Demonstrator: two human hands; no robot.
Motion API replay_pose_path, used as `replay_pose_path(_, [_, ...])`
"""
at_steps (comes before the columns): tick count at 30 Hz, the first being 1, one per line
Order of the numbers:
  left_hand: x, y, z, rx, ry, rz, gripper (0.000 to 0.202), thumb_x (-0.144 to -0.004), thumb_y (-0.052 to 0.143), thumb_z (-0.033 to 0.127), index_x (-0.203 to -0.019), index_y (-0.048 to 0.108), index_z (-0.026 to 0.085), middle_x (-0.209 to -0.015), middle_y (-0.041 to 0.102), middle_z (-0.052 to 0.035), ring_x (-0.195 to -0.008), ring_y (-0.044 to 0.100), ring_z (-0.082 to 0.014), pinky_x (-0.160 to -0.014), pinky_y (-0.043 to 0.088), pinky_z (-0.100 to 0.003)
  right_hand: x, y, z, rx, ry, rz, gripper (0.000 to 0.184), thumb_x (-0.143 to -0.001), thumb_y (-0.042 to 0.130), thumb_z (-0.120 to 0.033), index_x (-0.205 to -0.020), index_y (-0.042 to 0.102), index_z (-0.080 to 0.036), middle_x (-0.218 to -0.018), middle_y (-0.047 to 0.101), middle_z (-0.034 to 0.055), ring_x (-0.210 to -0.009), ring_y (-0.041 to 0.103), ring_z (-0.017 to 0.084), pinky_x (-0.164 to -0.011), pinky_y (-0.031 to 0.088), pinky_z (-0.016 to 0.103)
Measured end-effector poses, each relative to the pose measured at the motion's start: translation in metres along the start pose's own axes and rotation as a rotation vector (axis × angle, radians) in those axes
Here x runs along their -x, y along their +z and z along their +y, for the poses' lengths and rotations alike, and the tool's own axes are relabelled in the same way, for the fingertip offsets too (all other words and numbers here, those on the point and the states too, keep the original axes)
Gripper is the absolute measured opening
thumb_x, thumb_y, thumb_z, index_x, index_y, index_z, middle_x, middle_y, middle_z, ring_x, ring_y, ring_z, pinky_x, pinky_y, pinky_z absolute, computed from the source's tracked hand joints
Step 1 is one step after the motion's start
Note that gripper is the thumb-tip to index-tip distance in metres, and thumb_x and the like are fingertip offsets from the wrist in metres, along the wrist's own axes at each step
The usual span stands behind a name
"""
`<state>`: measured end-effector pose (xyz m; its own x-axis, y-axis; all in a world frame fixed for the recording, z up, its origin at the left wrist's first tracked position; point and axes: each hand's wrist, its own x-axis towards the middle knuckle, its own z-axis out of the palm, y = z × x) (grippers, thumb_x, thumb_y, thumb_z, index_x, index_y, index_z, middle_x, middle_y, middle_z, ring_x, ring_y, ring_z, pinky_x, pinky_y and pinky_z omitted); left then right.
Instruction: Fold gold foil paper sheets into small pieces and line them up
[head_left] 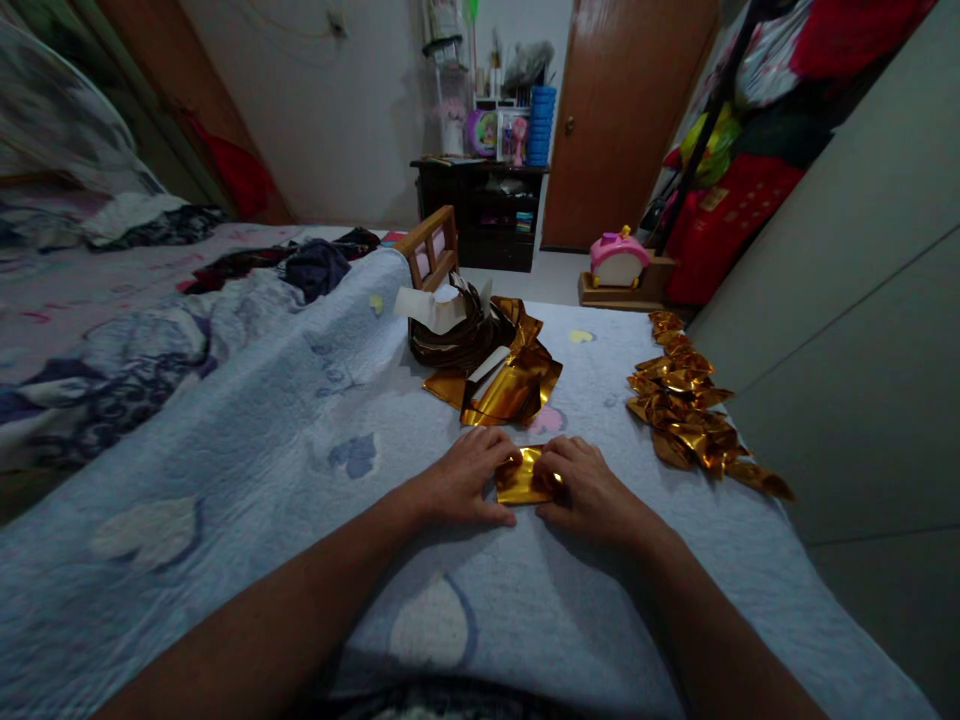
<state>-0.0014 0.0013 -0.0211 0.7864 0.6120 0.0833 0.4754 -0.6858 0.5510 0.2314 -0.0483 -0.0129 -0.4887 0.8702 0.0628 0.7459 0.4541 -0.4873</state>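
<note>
Between my two hands a small sheet of gold foil paper (521, 483) lies on the pale blue bedspread, its near edge folded or curled. My left hand (474, 475) grips its left end, with fingertips on the far edge and the thumb at the near corner. At the right end my right hand (583, 487) has its fingers curled over the foil and its thumb by the near edge. Just beyond my hands sits a loose heap of gold foil sheets (514, 385), beside a dark stack of paper (457, 335) with pale pieces on top.
A row of folded gold foil pieces (686, 400) runs along the bed's right edge, near a pale cabinet (862, 400). The bedspread (285, 520) rises in a ridge at left, with rumpled clothes (315, 268) past it. A wooden frame (431, 250) stands behind the stack.
</note>
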Motion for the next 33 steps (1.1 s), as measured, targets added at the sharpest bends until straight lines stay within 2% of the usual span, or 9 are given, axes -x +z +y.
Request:
replay_pose_path(5, [0.001, 0.0, 0.007, -0.044, 0.056, 0.079, 0.026, -0.078, 0.075, 0.027, -0.099, 0.062, 0.018, -0.106, 0.058, -0.0073, -0.099, 0.053, -0.0238, -0.089, 0.046, -0.036, -0.002, 0.0, 0.001, 0.007, -0.032, 0.041, 0.016, -0.083, 0.066, -0.016, -0.098, 0.067, -0.018, -0.102, 0.064, 0.0073, -0.096, 0.053, 0.023, -0.086, 0.039, 0.037])
replay_pose_path(9, [0.001, 0.005, 0.007, -0.071, 0.195, 0.18, 0.007, -0.088, 0.065, 0.02, -0.094, 0.068, 0.018, -0.099, 0.062, -0.0065, -0.091, 0.056, -0.0196, -0.081, 0.044, -0.03, -0.003, 0.0, 0.002, 0.015, -0.046, 0.067, 0.011, -0.083, 0.064, -0.011, -0.09, 0.07, -0.017, -0.098, 0.066, 0.007, -0.093, 0.056, 0.022, -0.083, 0.04, 0.035])
replay_pose_path(11, [0.001, 0.008, 0.007, -0.103, 0.228, 0.239, 0.011, -0.094, 0.06, 0.022, -0.092, 0.071, 0.019, -0.091, 0.064, -0.0053, -0.084, 0.056, -0.0178, -0.075, 0.043, -0.029, -0.003, 0.002, 0.001, 0.027, -0.048, 0.087, 0.011, -0.084, 0.064, -0.01, -0.089, 0.072, -0.017, -0.096, 0.067, 0.0069, -0.092, 0.058, 0.021, -0.082, 0.04, 0.036])
replay_pose_path(14, [0.001, 0.011, 0.008, -0.153, 0.234, 0.323, 0.02, -0.098, 0.057, 0.025, -0.087, 0.072, 0.018, -0.083, 0.064, -0.0049, -0.078, 0.056, -0.0171, -0.071, 0.043, -0.028, -0.005, 0.007, 0.0, 0.047, -0.09, 0.152, 0.013, -0.089, 0.066, -0.015, -0.097, 0.075, -0.02, -0.098, 0.068, 0.007, -0.092, 0.059, 0.022, -0.083, 0.039, 0.037])
replay_pose_path(17, [0.001, 0.012, 0.008, -0.157, 0.229, 0.356, 0.022, -0.098, 0.055, 0.024, -0.087, 0.073, 0.017, -0.083, 0.065, -0.0048, -0.076, 0.059, -0.0159, -0.069, 0.046, -0.026, -0.008, 0.016, -0.001, 0.077, -0.178, 0.244, 0.015, -0.094, 0.066, -0.023, -0.105, 0.075, -0.024, -0.099, 0.069, 0.0071, -0.094, 0.059, 0.022, -0.083, 0.038, 0.037])
replay_pose_path(21, [0.002, 0.011, 0.007, -0.115, 0.204, 0.385, 0.022, -0.099, 0.055, 0.024, -0.091, 0.074, 0.017, -0.087, 0.067, -0.0049, -0.074, 0.063, -0.0133, -0.067, 0.049, -0.022, -0.012, 0.021, 0.004, 0.121, -0.233, 0.302, 0.015, -0.097, 0.064, -0.027, -0.104, 0.076, -0.026, -0.095, 0.07, 0.006, -0.09, 0.057, 0.021, -0.082, 0.037, 0.037])
replay_pose_path(29, [0.003, 0.002, 0.003, -0.098, 0.113, 0.403, 0.023, -0.098, 0.057, 0.025, -0.084, 0.074, 0.017, -0.087, 0.068, -0.0043, -0.075, 0.066, -0.0133, -0.068, 0.05, -0.022, -0.006, 0.009, 0.028, 0.186, -0.194, 0.312, 0.013, -0.094, 0.066, -0.02, -0.095, 0.078, -0.025, -0.096, 0.074, 0.0055, -0.089, 0.057, 0.021, -0.08, 0.037, 0.037])
replay_pose_path(33, [0.005, -0.005, 0.001, -0.083, 0.084, 0.427, 0.021, -0.096, 0.058, 0.023, -0.083, 0.073, 0.017, -0.087, 0.068, -0.0042, -0.077, 0.066, -0.0142, -0.069, 0.051, -0.022, -0.002, 0.0, 0.04, 0.219, -0.1, 0.282, 0.018, -0.096, 0.061, -0.018, -0.092, 0.078, -0.025, -0.093, 0.074, 0.0052, -0.087, 0.058, 0.022, -0.08, 0.039, 0.038])
